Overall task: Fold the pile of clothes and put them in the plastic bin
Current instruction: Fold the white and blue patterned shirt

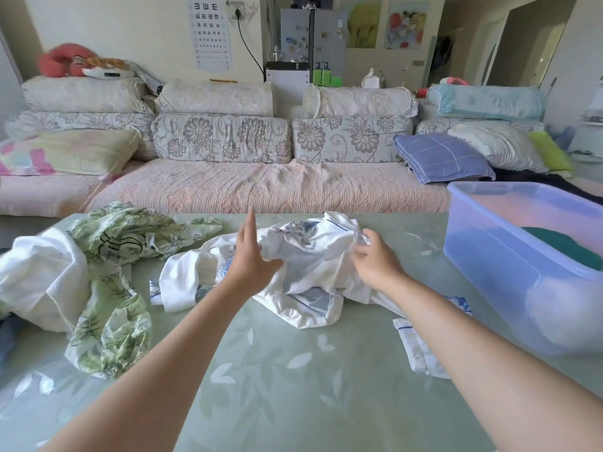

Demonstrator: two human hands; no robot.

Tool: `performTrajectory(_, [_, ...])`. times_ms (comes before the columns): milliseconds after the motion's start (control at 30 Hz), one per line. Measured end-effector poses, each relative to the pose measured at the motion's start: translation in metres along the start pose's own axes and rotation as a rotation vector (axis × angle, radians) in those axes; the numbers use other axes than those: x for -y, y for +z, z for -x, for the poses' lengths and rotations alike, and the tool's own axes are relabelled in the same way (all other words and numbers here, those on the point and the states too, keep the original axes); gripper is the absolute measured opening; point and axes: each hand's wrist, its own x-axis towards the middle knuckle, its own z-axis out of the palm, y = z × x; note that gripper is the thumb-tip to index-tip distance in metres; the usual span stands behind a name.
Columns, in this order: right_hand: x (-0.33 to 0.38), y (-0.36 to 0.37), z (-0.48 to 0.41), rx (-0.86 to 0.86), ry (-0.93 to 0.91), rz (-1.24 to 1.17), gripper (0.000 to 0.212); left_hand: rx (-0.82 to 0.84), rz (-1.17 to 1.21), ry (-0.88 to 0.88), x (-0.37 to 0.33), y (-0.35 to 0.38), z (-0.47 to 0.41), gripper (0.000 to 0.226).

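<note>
A crumpled white garment with blue print (310, 265) lies in the middle of the green table (277, 370). My left hand (251, 252) hovers over its left part with straight fingers, holding nothing. My right hand (375, 259) pinches the cloth at the garment's upper right. A clear blue plastic bin (509, 256) stands at the right and holds a dark green folded item (567, 246) and something white. At the left lies a pile with a green leaf-print garment (111, 321) and a white one (42, 282).
A long sofa with patterned cushions (222, 138) runs along the far side of the table. A white strip of the garment (417, 350) trails under my right forearm toward the bin. A dark blue cloth (8, 334) shows at the left edge.
</note>
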Motion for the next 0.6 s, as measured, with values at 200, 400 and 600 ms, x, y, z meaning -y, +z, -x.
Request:
performTrajectory(200, [-0.018,0.023,-0.007,0.271,-0.623,0.454,0.066,0.260,-0.681,0.530,0.029,0.005,-0.005,0.073])
performTrajectory(400, [-0.019,0.034,-0.021,0.212,-0.693,0.763,0.032,0.515,-0.944,0.459,0.045,0.012,-0.002,0.037])
performTrajectory(600, [-0.009,0.016,-0.029,-0.013,-0.370,0.655,0.023,0.014,-0.652,0.056,0.027,-0.011,-0.022,0.021])
